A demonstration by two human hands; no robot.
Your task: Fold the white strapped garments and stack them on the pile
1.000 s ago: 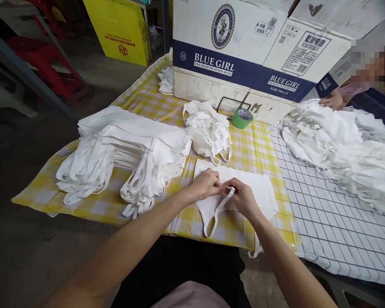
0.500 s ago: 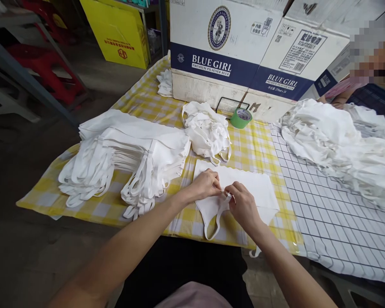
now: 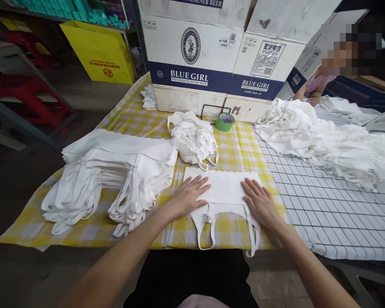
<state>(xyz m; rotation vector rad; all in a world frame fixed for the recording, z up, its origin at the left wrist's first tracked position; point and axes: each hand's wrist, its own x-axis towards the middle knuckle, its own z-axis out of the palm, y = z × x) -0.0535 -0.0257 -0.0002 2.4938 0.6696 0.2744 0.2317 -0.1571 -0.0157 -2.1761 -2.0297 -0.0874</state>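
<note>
A white strappy camisole top [image 3: 226,188] lies flat on the yellow checked tablecloth [image 3: 240,147], its two straps hanging toward me at the table's front edge. On its left side rests my left hand [image 3: 190,194], open with the fingers spread. My right hand [image 3: 259,201] is also open, lying flat on the garment's right side. Left of it is a neat stack of similar white tops [image 3: 122,149], with many strap loops drooping at the front. Just behind stands a crumpled bunch of white tops [image 3: 194,139].
White beer cartons [image 3: 192,51] rise at the back, with a roll of green tape [image 3: 225,122] in front. A large heap of white garments [image 3: 327,141] covers part of the grid-patterned cloth [image 3: 321,214] on the right. Behind that heap another person's hand [image 3: 313,100] shows.
Both hands have let go of the strap they were pinching and moved apart, now flat on the top. The garment lies smoother, with both straps showing. The view has shifted slightly.
</note>
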